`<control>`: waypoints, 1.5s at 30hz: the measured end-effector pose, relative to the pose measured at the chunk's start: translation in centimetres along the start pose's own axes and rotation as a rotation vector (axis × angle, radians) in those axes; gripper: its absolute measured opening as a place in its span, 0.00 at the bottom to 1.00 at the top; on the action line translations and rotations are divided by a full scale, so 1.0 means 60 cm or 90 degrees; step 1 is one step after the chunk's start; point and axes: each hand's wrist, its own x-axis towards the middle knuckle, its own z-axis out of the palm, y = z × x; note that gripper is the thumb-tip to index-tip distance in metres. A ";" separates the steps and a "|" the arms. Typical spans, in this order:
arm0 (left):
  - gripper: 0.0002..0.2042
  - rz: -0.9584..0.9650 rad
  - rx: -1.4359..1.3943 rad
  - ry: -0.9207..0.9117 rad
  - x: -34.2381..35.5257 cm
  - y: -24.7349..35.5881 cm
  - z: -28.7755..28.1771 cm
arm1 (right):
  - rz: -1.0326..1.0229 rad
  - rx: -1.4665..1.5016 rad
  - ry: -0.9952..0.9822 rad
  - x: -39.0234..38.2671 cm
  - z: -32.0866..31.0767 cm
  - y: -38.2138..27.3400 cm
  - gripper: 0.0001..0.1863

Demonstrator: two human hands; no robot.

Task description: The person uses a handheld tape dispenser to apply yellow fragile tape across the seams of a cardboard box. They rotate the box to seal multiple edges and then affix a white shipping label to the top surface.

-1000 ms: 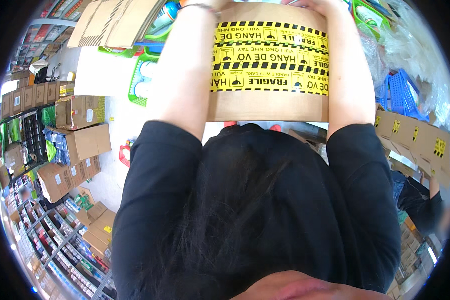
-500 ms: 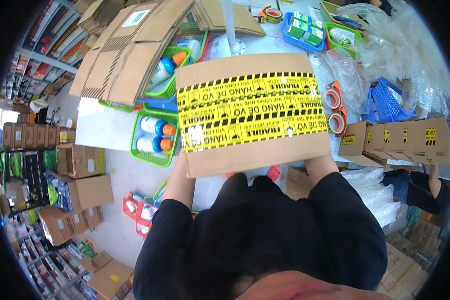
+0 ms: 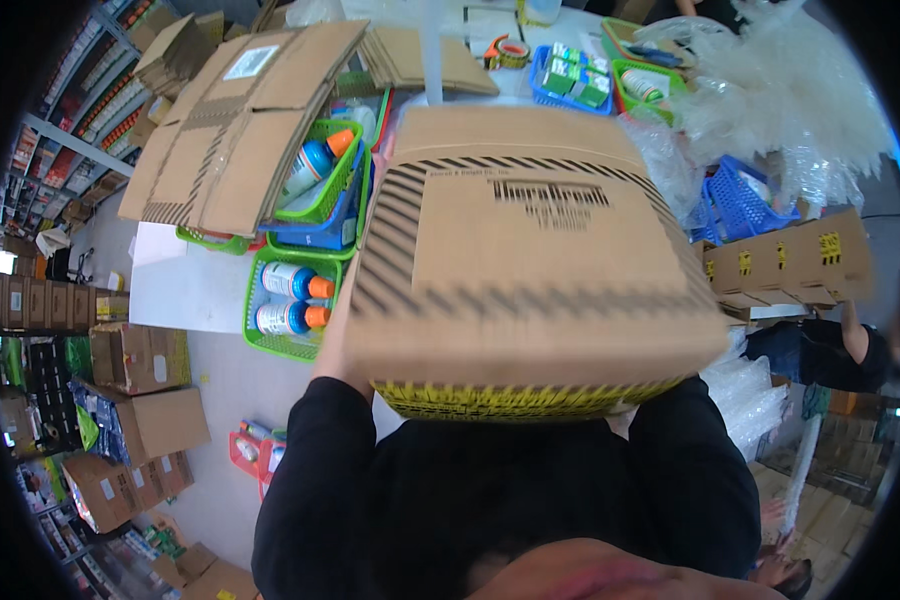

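A large brown cardboard box [image 3: 530,240] is held up in front of my body, tilted. Its face toward me bears dark print and black diagonal stripes, and yellow-and-black tape [image 3: 530,400] runs along its lower side. At the box's left edge my left hand [image 3: 336,338] grips it, most of the fingers hidden behind the cardboard. My right hand is almost wholly covered by the box's lower right part, supporting it from that side. Just left of the box stands a green basket [image 3: 253,335] with two blue-and-white bottles [image 3: 288,318] with orange caps.
Flattened cartons [image 3: 240,130] lie stacked at the left of the white table [image 3: 165,285]. Behind the box are a tape dispenser [image 3: 507,52] and a blue basket [image 3: 542,95] of green-white packs. Bubble wrap [image 3: 780,80] fills the right; another person's arm [image 3: 852,332] is near a taped carton [image 3: 795,262].
The box has turned in my hands: its yellow-taped face, earlier toward me, now points downward and the printed face shows. It has also come closer, and now covers the two dispensers on the right.
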 end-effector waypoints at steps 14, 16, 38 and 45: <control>0.30 -0.229 -0.093 -0.026 -0.022 -0.020 -0.027 | -0.127 0.010 0.006 -0.145 0.015 -0.001 0.33; 0.27 -0.303 -0.091 0.010 -0.004 -0.017 -0.034 | -0.175 0.015 -0.006 -0.153 0.004 0.009 0.36; 0.52 -0.311 0.162 -0.045 -0.114 0.088 -0.004 | -0.400 -0.973 -0.604 0.068 0.550 0.154 0.21; 0.39 -0.248 0.128 -0.020 -0.111 0.078 -0.011 | -0.340 -0.972 -0.594 0.093 0.546 0.194 0.24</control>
